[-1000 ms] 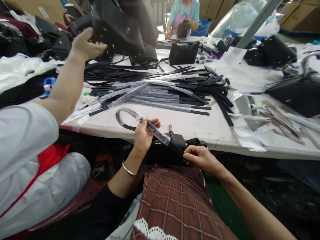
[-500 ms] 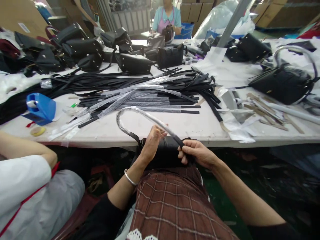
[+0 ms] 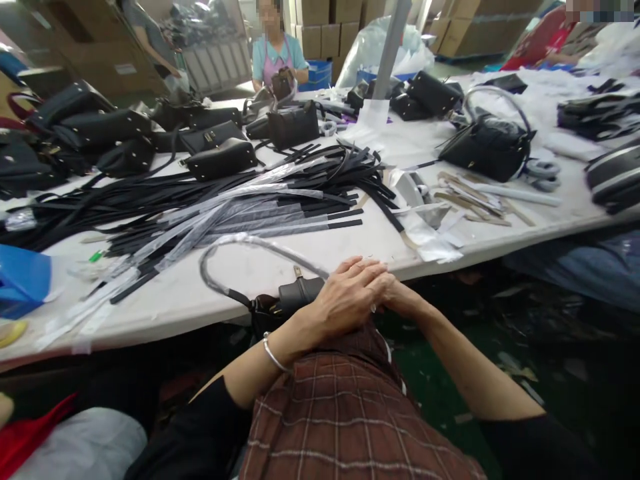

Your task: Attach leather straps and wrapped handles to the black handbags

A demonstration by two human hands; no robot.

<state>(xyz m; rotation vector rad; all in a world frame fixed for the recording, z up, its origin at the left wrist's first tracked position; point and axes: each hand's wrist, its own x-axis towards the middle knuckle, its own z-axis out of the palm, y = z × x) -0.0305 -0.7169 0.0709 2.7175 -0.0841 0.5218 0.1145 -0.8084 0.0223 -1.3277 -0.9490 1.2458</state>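
Note:
A black handbag (image 3: 300, 291) rests on my lap against the table edge, partly covered by my arm. Its long handle (image 3: 245, 239), wrapped in clear film, arches over the table and runs under my left hand (image 3: 350, 290). That hand is closed over the handle's right end, its fingers bent and close together. Pressed against it from the right is my right hand (image 3: 403, 297), closed at the same end, with its fingertips mostly hidden behind the left. A small metal clasp (image 3: 299, 272) stands up on the bag.
Black straps (image 3: 320, 193), some film-wrapped, lie heaped across the table (image 3: 280, 250). Several black bags (image 3: 220, 157) stand behind them. At right are another handbag (image 3: 487, 147) and paper scraps (image 3: 435, 240). A blue container (image 3: 23, 280) sits left. A person (image 3: 277, 57) works opposite.
My left hand has moved right, from beneath the handle onto its end beside my right hand. The bag's clasp now shows. The view has turned to the right.

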